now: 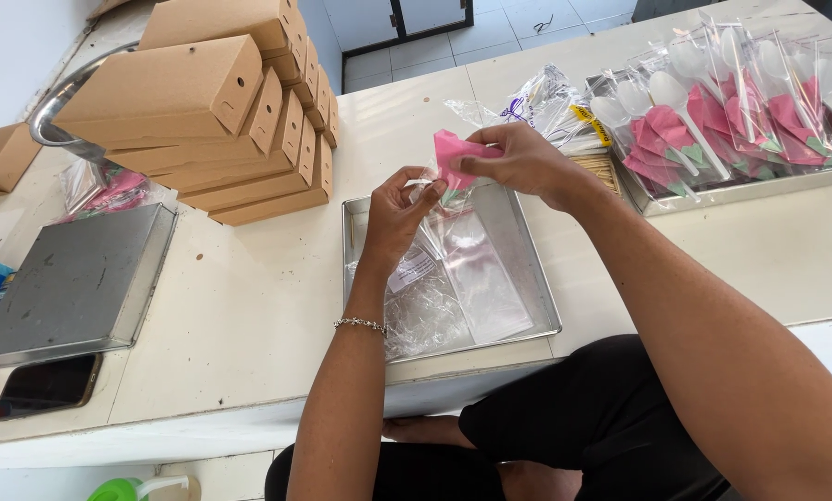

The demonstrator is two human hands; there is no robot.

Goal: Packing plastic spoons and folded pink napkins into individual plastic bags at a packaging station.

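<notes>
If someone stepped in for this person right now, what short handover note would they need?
Right hand pinches a folded pink napkin. Left hand holds open a clear plastic sleeve just below it; the napkin is not yet inside.
Empty sleeves lie in the metal tray under the hands.
Done: packed spoon-and-napkin sets fill the tray at right.
Left: the empty sleeves. Stacked cardboard boxes sit at left.

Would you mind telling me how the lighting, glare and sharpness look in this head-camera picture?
Head view: even, soft daylight with faint shadows; the clear bags in the tray and the packed spoon bags catch white glare; the pink napkin, right hand and left hand are sharp; table edges bow slightly from the wide lens.
</notes>
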